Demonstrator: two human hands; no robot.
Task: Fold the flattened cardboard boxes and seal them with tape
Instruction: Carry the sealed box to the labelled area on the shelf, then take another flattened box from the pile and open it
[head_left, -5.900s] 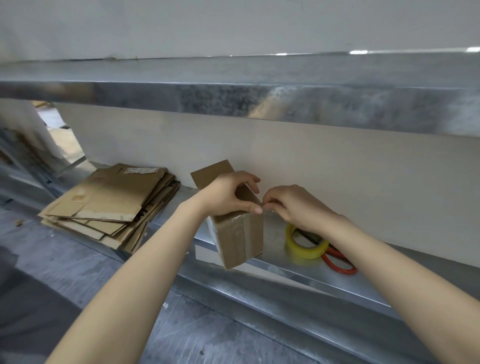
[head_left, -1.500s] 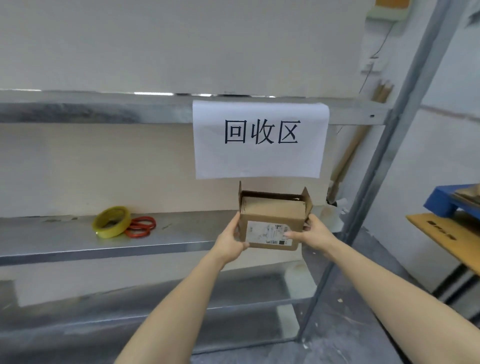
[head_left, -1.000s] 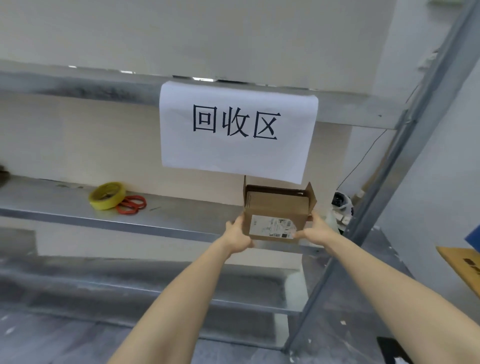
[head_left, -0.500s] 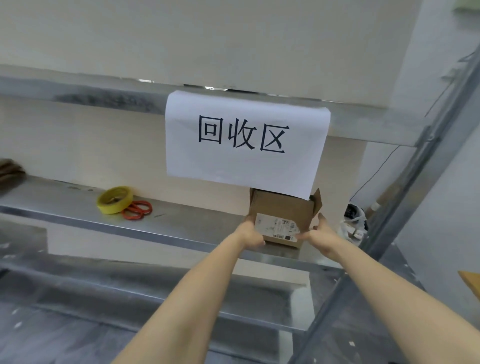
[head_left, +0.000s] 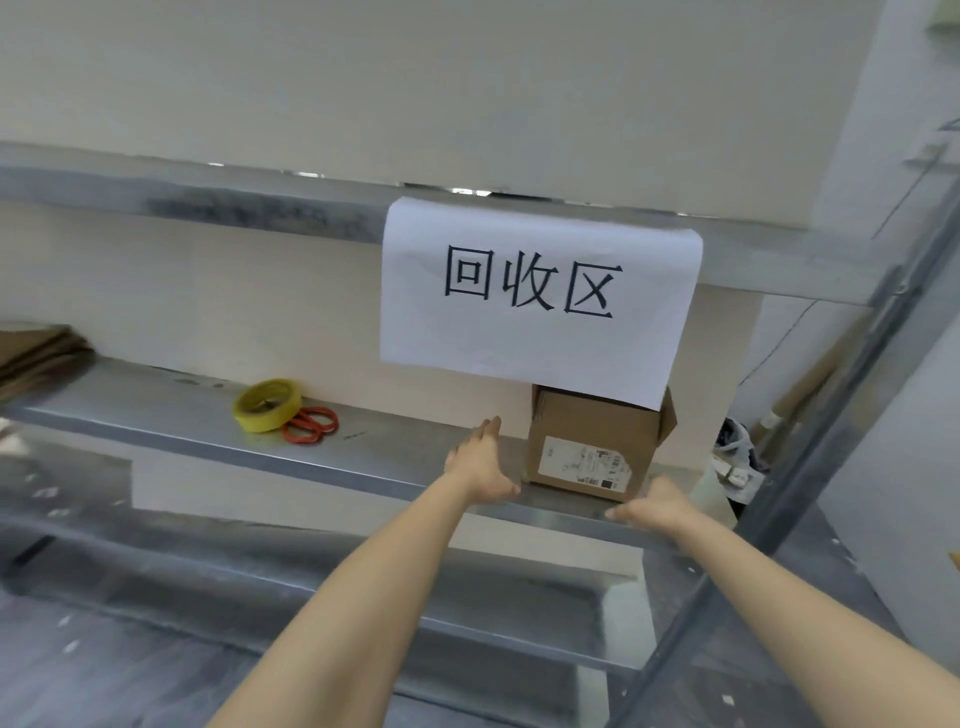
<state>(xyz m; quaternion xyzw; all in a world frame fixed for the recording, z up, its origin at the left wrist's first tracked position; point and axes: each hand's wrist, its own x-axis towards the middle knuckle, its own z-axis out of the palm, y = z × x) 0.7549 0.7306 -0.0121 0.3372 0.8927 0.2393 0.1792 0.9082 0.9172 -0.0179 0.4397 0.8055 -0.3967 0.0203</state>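
On the shelf (head_left: 156, 413), under the sign (head_left: 535, 291), the box (head_left: 587, 441) is sitting just right of the left hand (head_left: 480, 462) and just behind the right hand (head_left: 657, 506); both are showing straight fingers (head_left: 488, 428), holding nothing.

Only one sign reads clearly: white paper sheet (head_left: 540, 296), hung off front edge of upper shelf (head_left: 208, 200), w/ 3 big black chars in one row, "回收区". It sits well above the fingers (head_left: 488, 428) of the left hand (head_left: 480, 462), up and to their right; its bottom edge overlaps the top of the cardboard box (head_left: 592, 421).

2nd item: white label (head_left: 584, 462) on the box's front face, low down, just right of the left fingers, just above the right hand (head_left: 657, 506) fingertips. Small black print + barcode-type blocks, too small and blurred to read.
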